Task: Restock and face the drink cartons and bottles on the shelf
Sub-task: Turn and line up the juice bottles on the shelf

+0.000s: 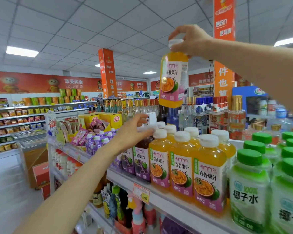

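- Our right hand (188,41) pinches the held bottle (173,81) by its cap, above the passion-fruit row (181,166).
- Our left hand (134,130), fingers straight, touches the grape bottles (141,159) left of that row.
- We lower it upright, label forward.

The left forearm (78,179) and right forearm (252,59) are showing bare along all their visible length; the left hand (134,131) and right hand (190,40) are showing bare, slender fingers.
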Motion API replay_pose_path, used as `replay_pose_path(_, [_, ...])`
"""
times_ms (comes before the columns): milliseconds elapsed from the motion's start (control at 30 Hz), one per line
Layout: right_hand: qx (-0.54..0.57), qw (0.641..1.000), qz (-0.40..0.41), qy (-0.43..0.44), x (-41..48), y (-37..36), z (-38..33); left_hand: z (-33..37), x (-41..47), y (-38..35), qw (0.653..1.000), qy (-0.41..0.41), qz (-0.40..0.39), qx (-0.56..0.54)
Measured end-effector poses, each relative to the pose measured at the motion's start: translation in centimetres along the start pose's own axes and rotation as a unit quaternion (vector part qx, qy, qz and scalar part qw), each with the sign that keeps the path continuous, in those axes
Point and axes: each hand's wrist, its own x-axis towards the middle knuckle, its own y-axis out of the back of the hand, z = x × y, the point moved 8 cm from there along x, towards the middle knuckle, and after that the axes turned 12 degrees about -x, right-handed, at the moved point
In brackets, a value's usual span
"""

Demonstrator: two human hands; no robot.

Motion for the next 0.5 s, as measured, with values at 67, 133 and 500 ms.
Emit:
replay_pose_path(67, [0.042, 0.999, 0.008, -0.004, -0.1, 0.7, -0.8, 0.9, -0.4, 1.2, 0.996, -0.022, 0.051, -0.069])
replay_pose_path(133, [0.074, 0.997, 0.000, -0.006, -1.0, 0.5, -1.6, 1.7, -0.9, 2.0, 0.989, -0.035, 0.078, -0.117])
replay_pose_path(500, [0.087, 0.996, 0.006, 0.001, -6.5, -5.7, -7.1, 3.4, -4.4, 2.9, 0.971, 0.051, 0.129, -0.196])
